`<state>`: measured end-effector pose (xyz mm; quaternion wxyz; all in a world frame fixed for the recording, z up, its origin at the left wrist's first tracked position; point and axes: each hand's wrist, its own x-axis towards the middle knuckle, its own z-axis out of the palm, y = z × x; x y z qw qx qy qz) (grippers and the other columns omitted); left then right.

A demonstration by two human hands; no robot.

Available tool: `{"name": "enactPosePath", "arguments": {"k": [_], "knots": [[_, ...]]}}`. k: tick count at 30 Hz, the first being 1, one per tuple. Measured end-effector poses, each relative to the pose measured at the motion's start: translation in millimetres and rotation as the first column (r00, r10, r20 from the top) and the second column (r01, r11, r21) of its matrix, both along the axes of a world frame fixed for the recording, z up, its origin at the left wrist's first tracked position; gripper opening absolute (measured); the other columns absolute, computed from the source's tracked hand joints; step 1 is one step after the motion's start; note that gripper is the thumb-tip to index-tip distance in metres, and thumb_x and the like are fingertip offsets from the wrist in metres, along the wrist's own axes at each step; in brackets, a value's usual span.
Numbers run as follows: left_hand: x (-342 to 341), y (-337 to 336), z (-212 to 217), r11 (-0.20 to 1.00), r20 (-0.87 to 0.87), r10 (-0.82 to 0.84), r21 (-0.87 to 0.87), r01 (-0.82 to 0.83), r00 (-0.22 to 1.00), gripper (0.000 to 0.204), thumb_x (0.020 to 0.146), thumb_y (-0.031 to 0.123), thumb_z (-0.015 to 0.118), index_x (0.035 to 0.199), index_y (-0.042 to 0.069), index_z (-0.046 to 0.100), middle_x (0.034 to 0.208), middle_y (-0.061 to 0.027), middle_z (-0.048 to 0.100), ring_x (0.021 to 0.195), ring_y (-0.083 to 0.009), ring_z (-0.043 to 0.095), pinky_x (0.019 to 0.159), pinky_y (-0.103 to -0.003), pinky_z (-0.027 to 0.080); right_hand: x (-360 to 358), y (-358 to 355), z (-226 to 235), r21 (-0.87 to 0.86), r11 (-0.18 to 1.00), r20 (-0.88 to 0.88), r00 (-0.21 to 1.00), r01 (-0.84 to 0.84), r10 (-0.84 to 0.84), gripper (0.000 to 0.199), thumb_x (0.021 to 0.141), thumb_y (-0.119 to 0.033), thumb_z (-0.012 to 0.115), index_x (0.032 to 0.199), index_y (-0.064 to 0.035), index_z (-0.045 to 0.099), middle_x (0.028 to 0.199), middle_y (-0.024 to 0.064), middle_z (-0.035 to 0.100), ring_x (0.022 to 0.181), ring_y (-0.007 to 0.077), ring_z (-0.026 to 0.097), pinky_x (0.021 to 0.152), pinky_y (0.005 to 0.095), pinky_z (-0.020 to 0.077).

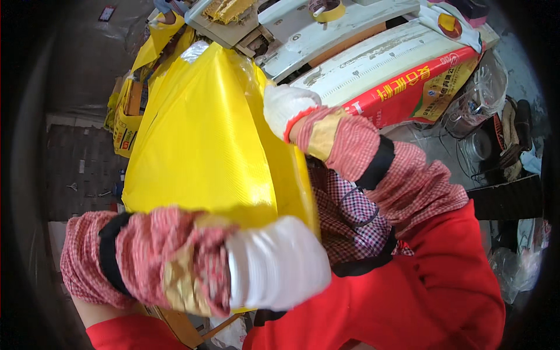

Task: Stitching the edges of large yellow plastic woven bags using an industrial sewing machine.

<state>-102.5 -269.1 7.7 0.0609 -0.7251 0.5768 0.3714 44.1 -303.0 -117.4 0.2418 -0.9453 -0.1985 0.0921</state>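
Observation:
A large glossy yellow plastic sheet [198, 134], folded with a crease down its right part, spreads in front of me. My right hand [290, 109], in a white knit glove with a red cuff edge, is closed at the sheet's far right edge. Across the sheet's near right end lies my left hand [283, 262], also gloved in white; its fingers are hidden and it is slightly blurred. Both forearms wear red checked sleeve covers with black bands and tan tape.
Beyond the sheet stand worn white boards [350, 55] with a tape roll [329, 11] on top and a red printed panel [402, 87] along the front. More yellow material [128, 111] hangs at the far left. A clear plastic bag [484, 87] sits at the right.

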Motion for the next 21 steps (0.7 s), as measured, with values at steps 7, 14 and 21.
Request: {"name": "enactPosePath", "arguments": {"k": [7, 14, 21], "knots": [[12.0, 10.3, -6.3, 0.999, 0.047, -0.025, -0.047, 0.027, 0.999, 0.014, 0.059, 0.021, 0.06, 0.054, 0.009, 0.054, 0.052, -0.0079, 0.052, 0.05, -0.0257, 0.055, 0.046, -0.036, 0.044, 18.8, 35.5, -35.8, 0.105, 0.969, 0.29, 0.925, 0.226, -0.247, 0.025, 0.08, -0.011, 0.047, 0.098, 0.0028, 0.059, 0.079, 0.0122, 0.064, 0.075, 0.0283, 0.063, 0.058, 0.0387, 0.0504], [119.0, -0.3, -6.7, 0.91, 0.208, 0.085, 0.383, -0.161, 0.975, 0.027, 0.07, 0.035, 0.057, 0.069, 0.008, 0.063, 0.065, -0.012, 0.059, 0.065, -0.0317, 0.059, 0.058, -0.041, 0.047, 58.0, 54.9, -39.9, -0.089, 0.986, 0.614, 0.788, 0.141, -0.057, 0.019, 0.077, -0.016, 0.052, 0.088, -0.0031, 0.06, 0.069, 0.0082, 0.061, 0.065, 0.0237, 0.06, 0.054, 0.0345, 0.0484], [112.9, 26.1, 44.3, 0.498, 0.196, -0.123, 0.86, -0.11, 0.973, 0.027, 0.074, 0.039, 0.059, 0.077, 0.014, 0.068, 0.071, -0.0057, 0.063, 0.071, -0.0257, 0.062, 0.064, -0.038, 0.048, 48.3, 50.4, -18.7, -0.441, 0.897, 0.647, 0.694, 0.003, 0.316, 0.013, 0.079, -0.019, 0.052, 0.081, -0.0085, 0.06, 0.07, 0.0072, 0.059, 0.061, 0.0225, 0.056, 0.053, 0.0326, 0.0468]]}}
